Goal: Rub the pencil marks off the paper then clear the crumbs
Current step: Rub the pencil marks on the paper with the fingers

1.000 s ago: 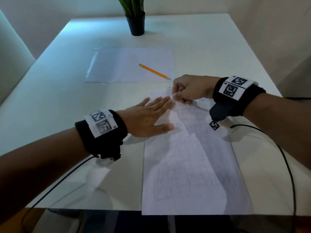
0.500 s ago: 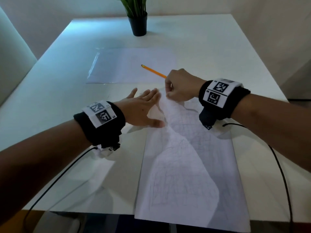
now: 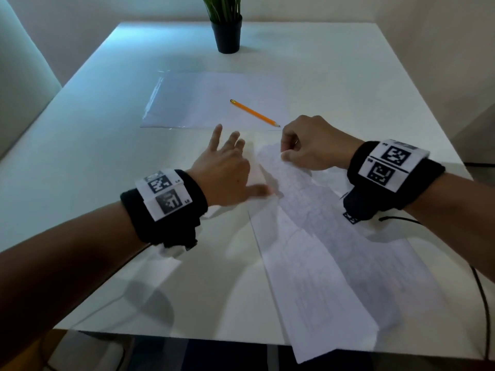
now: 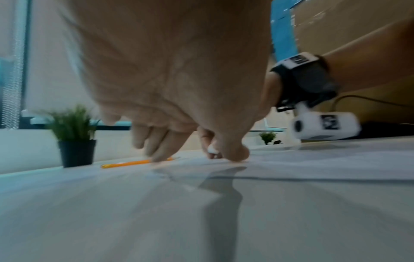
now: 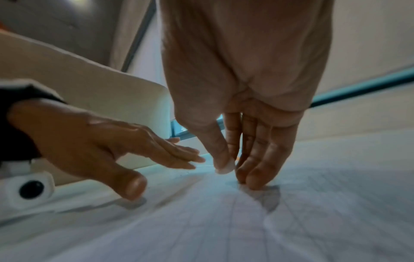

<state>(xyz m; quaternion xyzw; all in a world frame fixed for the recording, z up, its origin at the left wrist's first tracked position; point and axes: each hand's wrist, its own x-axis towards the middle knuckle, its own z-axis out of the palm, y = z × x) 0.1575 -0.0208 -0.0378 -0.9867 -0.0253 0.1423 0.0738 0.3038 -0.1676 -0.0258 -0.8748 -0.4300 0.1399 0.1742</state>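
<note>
Paper (image 3: 316, 263) lies lengthwise away from us, near end over table (image 3: 107, 129) edge. Our right hand (image 3: 313, 145) pinches its far end; left hand (image 3: 227, 172) fingers spread, thumb on left margin.

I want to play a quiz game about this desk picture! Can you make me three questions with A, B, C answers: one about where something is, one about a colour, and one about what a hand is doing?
1. Where does the pencil lie?
A. on the clear plastic sheet
B. in the plant pot
C. on the floor

2. What colour is the pencil?
A. blue
B. orange-yellow
C. green

3. What is the right hand doing?
A. lying flat and open
B. holding the pencil
C. pinching a small white eraser at the far end of the paper

Answers:
1 A: the head view shows the pencil on the shiny sheet.
2 B: its shaft is orange-yellow in the head view.
3 C: the thumb and fingers are curled round a white lump at the paper's far end.
</note>
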